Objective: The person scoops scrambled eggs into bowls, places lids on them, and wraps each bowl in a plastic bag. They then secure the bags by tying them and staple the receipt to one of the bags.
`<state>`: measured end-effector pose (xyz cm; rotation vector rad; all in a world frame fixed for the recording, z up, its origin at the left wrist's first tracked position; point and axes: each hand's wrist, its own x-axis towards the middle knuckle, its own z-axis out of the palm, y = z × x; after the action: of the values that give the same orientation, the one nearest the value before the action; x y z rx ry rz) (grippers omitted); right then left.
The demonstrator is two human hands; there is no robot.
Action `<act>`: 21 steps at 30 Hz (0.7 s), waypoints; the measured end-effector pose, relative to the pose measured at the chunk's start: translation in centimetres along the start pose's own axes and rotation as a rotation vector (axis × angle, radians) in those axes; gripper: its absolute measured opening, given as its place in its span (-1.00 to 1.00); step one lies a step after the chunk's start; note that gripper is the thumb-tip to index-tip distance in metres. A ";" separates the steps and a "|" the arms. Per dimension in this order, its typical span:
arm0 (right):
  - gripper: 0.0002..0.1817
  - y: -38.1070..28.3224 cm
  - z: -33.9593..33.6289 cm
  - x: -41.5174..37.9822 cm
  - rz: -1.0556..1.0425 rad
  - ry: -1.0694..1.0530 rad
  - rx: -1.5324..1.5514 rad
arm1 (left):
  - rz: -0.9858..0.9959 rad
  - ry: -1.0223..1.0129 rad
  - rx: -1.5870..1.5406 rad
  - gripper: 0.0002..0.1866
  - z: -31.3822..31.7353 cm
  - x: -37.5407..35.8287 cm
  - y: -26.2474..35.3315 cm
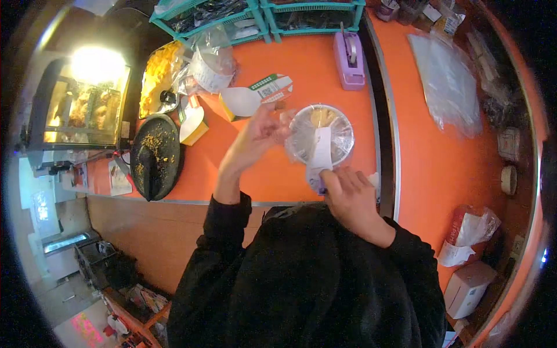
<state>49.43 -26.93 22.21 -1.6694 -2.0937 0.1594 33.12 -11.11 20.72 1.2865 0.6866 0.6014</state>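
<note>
A round white bowl (301,136) covered with clear plastic film stands on the orange counter, with something light brown showing under the film. My right hand (354,200) is closed on a small purple-and-white tool (317,174) at the bowl's near edge. A white strip or label (322,142) lies over the film, above the tool. My left hand (258,136) is raised at the bowl's left side, fingers bent and apart near the film's edge. Whether the fingertips touch the film is too blurred to tell.
Farther back stands a purple tape dispenser (350,61). Paper cartons (241,103) and a dark round dish (155,156) with crumbs are at the left, beside a lit glass case (84,107). Teal baskets (270,23) line the back; plastic bags (447,78) lie right.
</note>
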 end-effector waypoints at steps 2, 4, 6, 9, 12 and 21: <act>-0.64 -0.9 0.9 0.4 -0.005 -0.052 -0.091 | 0.051 0.032 0.038 -0.25 1.3 -0.8 -0.6; -0.67 -1.6 1.4 0.9 -0.048 -0.041 -0.122 | 0.074 0.096 0.104 -0.24 2.6 -1.1 -1.2; -0.66 -1.9 1.5 1.1 -0.056 -0.062 -0.126 | 0.070 0.198 0.202 -0.24 3.5 -1.2 -1.8; -0.59 -1.8 1.2 1.1 0.022 -0.108 -0.015 | 0.067 0.202 0.295 -0.27 3.4 -0.9 -2.4; -0.51 -0.3 -0.6 1.2 0.229 -0.070 0.297 | 0.085 0.252 0.116 -0.32 3.8 -1.2 -1.7; -0.50 2.4 -2.4 4.5 0.100 -0.145 0.254 | 0.388 0.443 0.346 -0.53 4.3 -1.7 -3.5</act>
<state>51.83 -22.47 24.69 -1.6484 -1.9941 0.5699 35.24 -15.80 18.09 1.6458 0.9400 1.1444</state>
